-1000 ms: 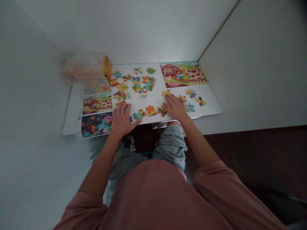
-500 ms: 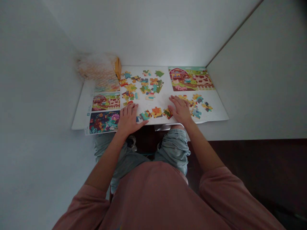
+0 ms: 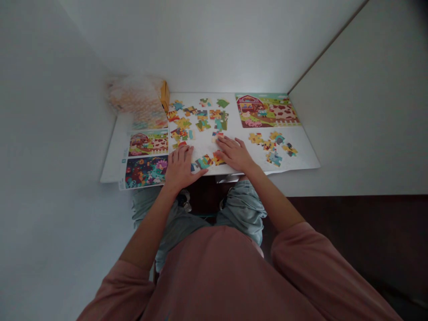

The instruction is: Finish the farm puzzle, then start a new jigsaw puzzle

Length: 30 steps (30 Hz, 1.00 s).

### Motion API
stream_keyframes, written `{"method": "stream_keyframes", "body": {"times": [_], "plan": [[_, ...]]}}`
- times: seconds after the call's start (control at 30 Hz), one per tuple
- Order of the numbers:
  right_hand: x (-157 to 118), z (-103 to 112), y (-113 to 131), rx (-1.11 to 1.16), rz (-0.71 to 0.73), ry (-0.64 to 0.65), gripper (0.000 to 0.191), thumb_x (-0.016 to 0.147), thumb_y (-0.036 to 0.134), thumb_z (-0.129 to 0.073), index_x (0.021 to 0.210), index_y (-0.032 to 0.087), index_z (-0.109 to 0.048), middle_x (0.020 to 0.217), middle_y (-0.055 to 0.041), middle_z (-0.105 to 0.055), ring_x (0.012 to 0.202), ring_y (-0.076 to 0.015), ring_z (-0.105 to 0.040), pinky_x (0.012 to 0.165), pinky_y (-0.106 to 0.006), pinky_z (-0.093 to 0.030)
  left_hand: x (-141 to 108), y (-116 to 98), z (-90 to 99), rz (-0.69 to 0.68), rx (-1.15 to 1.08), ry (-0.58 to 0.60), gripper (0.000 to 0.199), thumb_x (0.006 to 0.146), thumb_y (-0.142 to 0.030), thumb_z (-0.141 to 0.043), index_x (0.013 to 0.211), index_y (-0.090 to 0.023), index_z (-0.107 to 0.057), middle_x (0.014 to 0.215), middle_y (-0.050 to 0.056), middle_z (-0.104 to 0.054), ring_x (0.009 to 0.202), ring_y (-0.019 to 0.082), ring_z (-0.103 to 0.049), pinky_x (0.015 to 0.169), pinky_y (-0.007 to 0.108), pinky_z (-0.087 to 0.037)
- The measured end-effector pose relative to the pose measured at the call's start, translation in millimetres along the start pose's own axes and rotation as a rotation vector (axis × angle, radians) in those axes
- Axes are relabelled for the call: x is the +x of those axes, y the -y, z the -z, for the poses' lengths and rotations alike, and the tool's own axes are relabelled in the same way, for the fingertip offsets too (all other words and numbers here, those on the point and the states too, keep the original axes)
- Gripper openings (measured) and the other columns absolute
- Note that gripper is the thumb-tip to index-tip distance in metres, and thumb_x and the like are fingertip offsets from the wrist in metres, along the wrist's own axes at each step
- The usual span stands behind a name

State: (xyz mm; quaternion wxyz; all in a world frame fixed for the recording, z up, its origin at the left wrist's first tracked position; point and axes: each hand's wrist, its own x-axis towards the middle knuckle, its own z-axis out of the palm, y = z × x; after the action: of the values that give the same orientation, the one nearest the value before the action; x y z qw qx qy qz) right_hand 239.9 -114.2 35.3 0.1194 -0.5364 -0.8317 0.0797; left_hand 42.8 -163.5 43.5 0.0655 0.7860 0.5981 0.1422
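Observation:
My left hand [image 3: 180,168] lies flat at the table's front edge, fingers stretched and thumb out, beside a green and blue puzzle piece [image 3: 203,162]. Several colourful pieces sit just above its fingertips. My right hand [image 3: 235,155] is open, palm down, near the middle of the front edge. Its fingertips reach a pale puzzle piece with red and blue [image 3: 217,134]; whether they press on it I cannot tell. An orange and yellow piece [image 3: 218,159] is partly covered by that hand. Whatever lies under the palm is hidden.
Loose puzzle pieces [image 3: 202,125] spread over the left half of the white table [image 3: 240,136]. More pieces [image 3: 274,159] lie at the right, below a farm picture [image 3: 267,110]. A printed picture sheet [image 3: 147,170], bubble wrap [image 3: 133,96] and a yellow box [image 3: 165,95] are at the left.
My right hand has slid left from the right-hand pieces, and the pale red-and-blue piece has shifted right. The green and red piece is now out of sight. My left hand stays put.

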Motion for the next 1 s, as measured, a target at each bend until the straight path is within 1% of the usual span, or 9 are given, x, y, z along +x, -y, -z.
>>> {"method": "stream_keyframes", "body": {"times": [0.17, 0.27, 0.4, 0.47, 0.57, 0.7, 0.83, 0.9, 1.0], "plan": [[-32.2, 9.3, -34.7, -0.093, -0.091, -0.035, 0.037, 0.078, 0.039, -0.020, 0.115, 0.035, -0.023, 0.120, 0.0129, -0.018, 0.111, -0.0117, -0.016, 0.092, -0.034, -0.009, 1.7, -1.1, -1.1, -0.006, -0.029, -0.005, 0.066, 0.066, -0.053, -0.038, 0.119, -0.019, -0.018, 0.121, 0.005, -0.021, 0.111, 0.028, -0.009, 0.089, 0.044, -0.011], [-43.0, 11.1, -52.6, -0.132, -0.152, -0.087, 0.040, 0.079, 0.038, -0.018, 0.118, 0.030, -0.021, 0.121, 0.0083, -0.021, 0.110, -0.0121, -0.019, 0.089, -0.033, -0.014, 2.1, -2.4, -2.2, -0.002, -0.033, -0.018, 0.064, 0.067, -0.051, -0.038, 0.119, -0.019, -0.019, 0.121, 0.005, -0.022, 0.111, 0.028, -0.010, 0.089, 0.044, -0.011], [-37.7, 9.5, -69.2, -0.171, -0.253, -0.161, 0.044, 0.076, 0.042, -0.024, 0.116, 0.024, -0.026, 0.119, -0.0003, -0.027, 0.106, -0.0182, -0.023, 0.086, -0.036, -0.017, 1.9, -3.9, -3.5, -0.019, -0.022, -0.041, 0.064, 0.067, -0.052, -0.036, 0.119, -0.018, -0.020, 0.121, 0.005, -0.021, 0.111, 0.028, -0.011, 0.090, 0.042, -0.010], [-28.9, 7.4, -75.6, -0.163, -0.256, -0.167, 0.046, 0.073, 0.046, -0.029, 0.113, 0.023, -0.032, 0.117, -0.0028, -0.029, 0.103, -0.0220, -0.026, 0.084, -0.039, -0.017, 1.7, -4.2, -3.8, -0.021, -0.013, -0.039, 0.064, 0.067, -0.052, -0.035, 0.119, -0.018, -0.020, 0.121, 0.005, -0.021, 0.111, 0.028, -0.011, 0.090, 0.042, -0.010], [-15.7, 4.2, -81.9, -0.112, -0.221, -0.163, 0.041, 0.070, 0.046, -0.036, 0.105, 0.024, -0.041, 0.111, -0.0050, -0.035, 0.100, -0.0249, -0.028, 0.080, -0.041, -0.019, 1.8, -4.1, -4.1, -0.015, -0.011, -0.035, 0.064, 0.067, -0.051, -0.034, 0.119, -0.017, -0.019, 0.121, 0.006, -0.020, 0.111, 0.028, -0.010, 0.090, 0.043, -0.010], [-4.7, 2.3, -78.2, -0.035, -0.165, -0.147, 0.039, 0.068, 0.044, -0.042, 0.099, 0.021, -0.044, 0.106, -0.0074, -0.039, 0.098, -0.0269, -0.029, 0.078, -0.042, -0.019, 1.9, -3.2, -6.1, -0.005, -0.002, -0.036, 0.064, 0.067, -0.050, -0.036, 0.119, -0.017, -0.018, 0.121, 0.006, -0.020, 0.111, 0.028, -0.009, 0.090, 0.042, -0.010], [5.2, 0.5, -62.7, 0.098, -0.125, -0.138, 0.037, 0.064, 0.039, -0.050, 0.095, 0.021, -0.045, 0.098, -0.0068, -0.045, 0.095, -0.0257, -0.034, 0.080, -0.042, -0.018, 1.4, -1.7, -9.5, 0.002, -0.002, -0.034, 0.066, 0.066, -0.050, -0.038, 0.119, -0.016, -0.018, 0.121, 0.007, -0.020, 0.111, 0.028, -0.009, 0.089, 0.043, -0.008], [11.4, -0.3, -53.2, 0.256, -0.127, -0.167, 0.034, 0.064, 0.037, -0.051, 0.094, 0.021, -0.043, 0.089, -0.0051, -0.050, 0.086, -0.0221, -0.041, 0.078, -0.041, -0.022, 1.1, -0.8, -10.5, 0.002, -0.007, -0.036, 0.067, 0.066, -0.050, -0.038, 0.120, -0.016, -0.018, 0.121, 0.007, -0.019, 0.111, 0.028, -0.009, 0.089, 0.044, -0.008], [18.8, 4.4, -35.4, 0.621, -0.124, -0.230, 0.027, 0.069, 0.038, -0.045, 0.091, 0.023, -0.041, 0.075, -0.0012, -0.052, 0.071, -0.0149, -0.047, 0.069, -0.033, -0.033, 0.7, 0.5, -11.1, -0.001, -0.017, -0.044, 0.067, 0.066, -0.050, -0.038, 0.120, -0.015, -0.018, 0.122, 0.007, -0.019, 0.111, 0.028, -0.010, 0.090, 0.043, -0.008]]}}
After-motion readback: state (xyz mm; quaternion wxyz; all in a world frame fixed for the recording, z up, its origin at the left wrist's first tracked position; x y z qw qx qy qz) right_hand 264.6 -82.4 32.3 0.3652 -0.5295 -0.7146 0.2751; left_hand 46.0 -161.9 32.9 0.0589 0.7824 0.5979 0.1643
